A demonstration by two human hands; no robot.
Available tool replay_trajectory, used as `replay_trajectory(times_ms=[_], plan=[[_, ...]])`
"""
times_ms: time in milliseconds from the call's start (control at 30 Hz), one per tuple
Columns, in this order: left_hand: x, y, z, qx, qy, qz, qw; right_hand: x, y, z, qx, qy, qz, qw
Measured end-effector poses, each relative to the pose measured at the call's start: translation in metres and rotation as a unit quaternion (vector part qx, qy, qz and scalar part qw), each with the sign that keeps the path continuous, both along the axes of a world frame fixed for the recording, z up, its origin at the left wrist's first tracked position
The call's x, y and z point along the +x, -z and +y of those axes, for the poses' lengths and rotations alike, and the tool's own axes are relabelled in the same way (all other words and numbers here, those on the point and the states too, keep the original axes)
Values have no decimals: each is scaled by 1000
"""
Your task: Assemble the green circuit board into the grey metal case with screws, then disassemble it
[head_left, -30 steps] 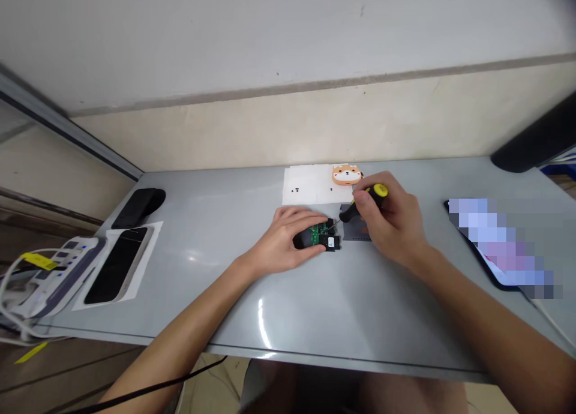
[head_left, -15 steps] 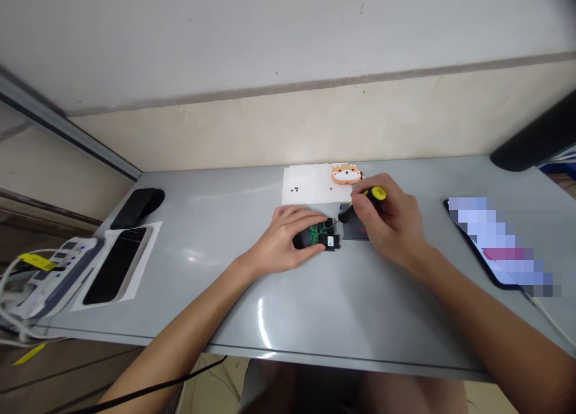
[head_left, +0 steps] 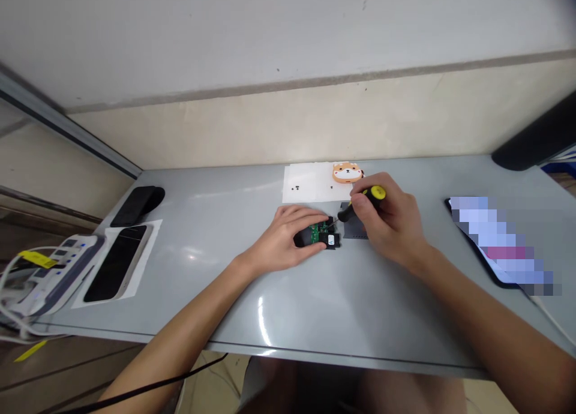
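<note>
A small black device with a bared green circuit board point(head_left: 320, 229) lies on the grey table. Thumb and fingers of my left hand point(head_left: 288, 237) grip it from the left side. A white label shows on its near right part. My right hand point(head_left: 389, 219) is closed round a black-and-yellow screwdriver point(head_left: 374, 194), held tilted with its thin shaft reaching left onto the board. Where exactly the tip rests is too small to tell. Beneath the right hand, partly covered, lies a dark flat panel point(head_left: 354, 228).
Behind the hands, white paper point(head_left: 308, 183) bears several tiny dark screws and an orange dog-faced case point(head_left: 348, 172). At left are a phone point(head_left: 116, 264), a black stand-like object point(head_left: 137, 205) and a power strip point(head_left: 67, 270) with cables. A lit, blurred-out device point(head_left: 495, 246) lies right.
Both hands keep nearly the same pose, with the screwdriver still at the board. The whole view has shifted very slightly.
</note>
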State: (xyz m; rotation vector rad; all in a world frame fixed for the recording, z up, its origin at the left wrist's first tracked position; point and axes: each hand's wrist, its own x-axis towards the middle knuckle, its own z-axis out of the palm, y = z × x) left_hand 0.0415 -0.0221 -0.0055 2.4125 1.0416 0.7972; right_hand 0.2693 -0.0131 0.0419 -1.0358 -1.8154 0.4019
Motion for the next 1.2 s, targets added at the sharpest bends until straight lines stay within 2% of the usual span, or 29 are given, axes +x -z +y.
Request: replay_trajectory(times_ms=[367, 567, 733, 1033, 1200], plan=[[0, 2, 1, -2, -3, -2, 1000, -2, -7, -1, -58, -35, -10, 998], [1, 3, 1, 5, -1, -5, 1000, -5, -11, -1, -67, -24, -28, 997], [0, 4, 1, -1, -7, 1, 1000, -8, -16, -1, -103, -26, -29, 994], [1, 4, 2, -9, -6, 6, 1000, -17, -14, -3, -140, 41, 2, 989], [1, 3, 2, -9, -3, 6, 1000, -18, -17, -4, -152, 19, 7, 988]])
